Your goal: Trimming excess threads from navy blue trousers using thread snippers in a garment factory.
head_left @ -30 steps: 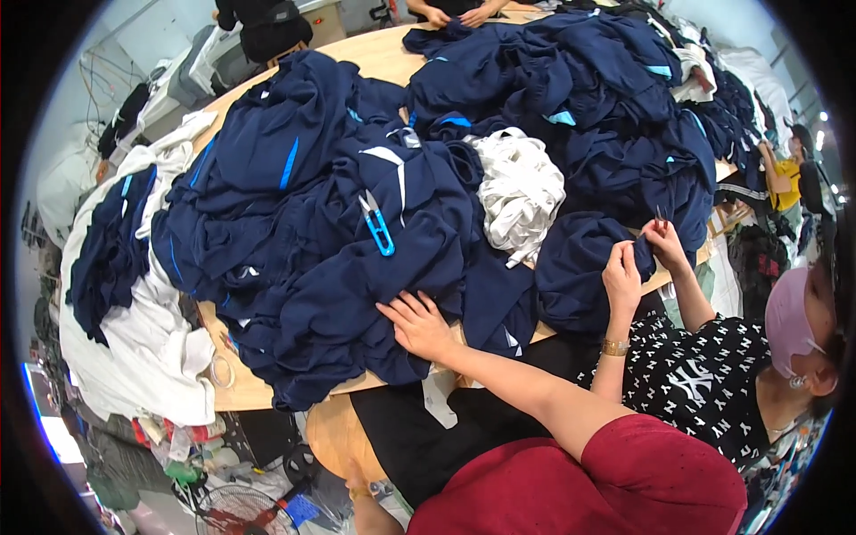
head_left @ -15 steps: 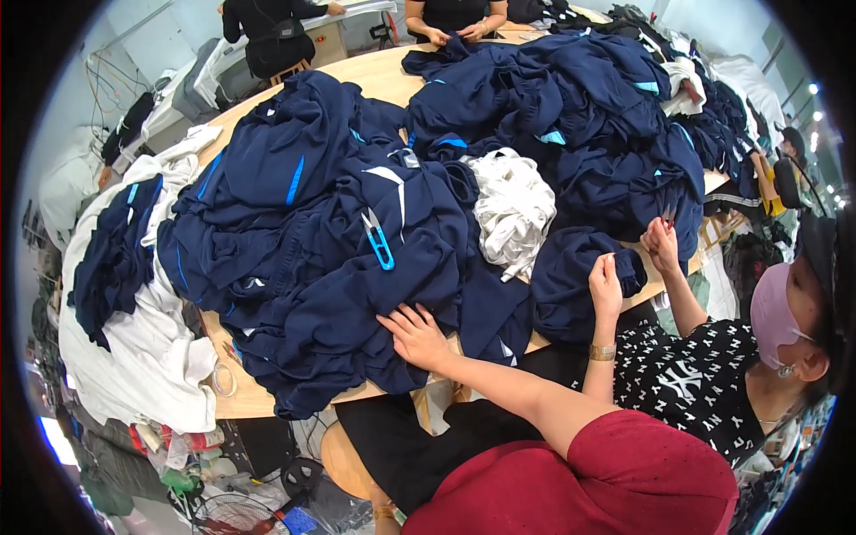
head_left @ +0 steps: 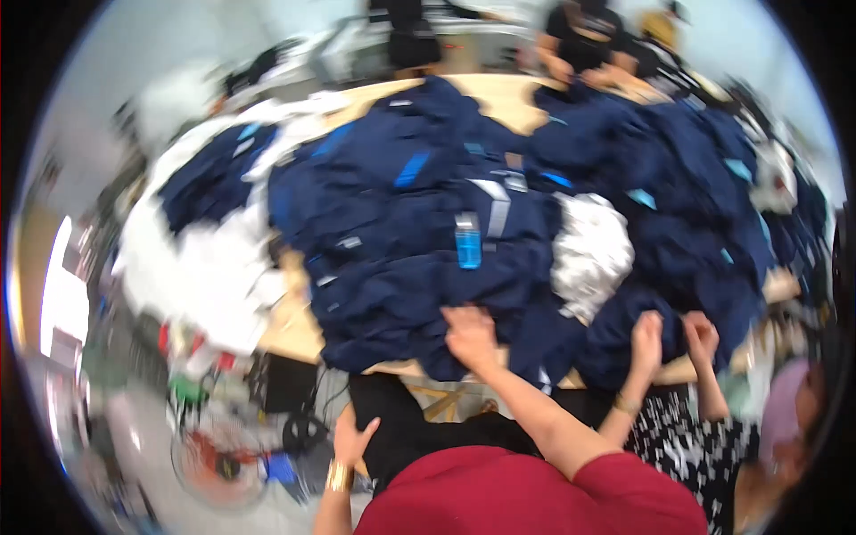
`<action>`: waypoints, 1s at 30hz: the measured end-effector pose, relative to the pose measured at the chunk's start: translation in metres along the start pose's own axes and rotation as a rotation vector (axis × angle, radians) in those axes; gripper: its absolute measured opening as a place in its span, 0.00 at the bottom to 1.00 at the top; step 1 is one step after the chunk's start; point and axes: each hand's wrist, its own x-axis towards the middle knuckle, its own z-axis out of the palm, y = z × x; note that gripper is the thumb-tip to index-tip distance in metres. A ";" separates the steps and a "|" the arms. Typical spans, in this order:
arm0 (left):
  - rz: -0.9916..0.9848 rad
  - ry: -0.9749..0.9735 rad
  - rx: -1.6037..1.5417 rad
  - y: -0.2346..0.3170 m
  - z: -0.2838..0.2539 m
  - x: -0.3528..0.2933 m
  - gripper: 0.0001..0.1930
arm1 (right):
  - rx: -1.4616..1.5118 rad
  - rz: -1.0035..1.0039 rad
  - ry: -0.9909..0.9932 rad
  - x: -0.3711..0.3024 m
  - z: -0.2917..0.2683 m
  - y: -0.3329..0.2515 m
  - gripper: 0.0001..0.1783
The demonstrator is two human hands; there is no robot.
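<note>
A large heap of navy garments (head_left: 383, 259) with blue and white trim covers the near middle of the table. My right hand (head_left: 471, 339) rests on its front edge, fingers spread and blurred, holding nothing. Farther up on the cloth lie blue-handled thread snips (head_left: 468, 242), apart from my fingers. Down by my black-trousered left thigh, my left hand (head_left: 353, 437) is open with its thumb out and a gold band at the wrist. No object shows in it. To the right of the heap sits a bundle of white cloth strips (head_left: 591, 252).
At my right a co-worker's hands (head_left: 670, 339) are over more navy cloth (head_left: 660, 160). White fabric (head_left: 205, 285) drapes over the table's left end, with a dark garment (head_left: 218, 178) on top. A fan (head_left: 223, 464) stands on the floor at lower left. Other people work across the table.
The view has swung left, so the table appears shifted right and is blurred. My left hand, mostly out of view before, now shows beside my thigh. My right hand stays on the navy heap.
</note>
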 end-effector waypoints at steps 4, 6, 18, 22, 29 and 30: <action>-0.030 -0.250 0.107 0.008 0.003 0.021 0.20 | -0.092 -0.008 0.050 -0.011 0.006 0.006 0.26; 0.071 -0.164 0.050 -0.008 0.011 0.022 0.18 | -0.070 -0.041 0.012 -0.009 0.007 0.009 0.27; 0.050 -0.234 -0.406 0.008 -0.002 -0.053 0.18 | -0.325 -0.127 0.002 -0.027 0.038 0.031 0.25; 0.220 0.314 -0.179 0.036 -0.011 0.037 0.07 | -0.379 -0.081 -0.011 -0.024 0.041 0.039 0.26; 0.391 0.617 0.048 0.030 -0.014 0.187 0.17 | -0.001 -0.126 0.054 0.000 0.023 0.004 0.27; 0.274 0.576 -0.013 0.050 -0.009 0.198 0.17 | -0.029 -0.047 0.057 -0.004 0.024 0.015 0.26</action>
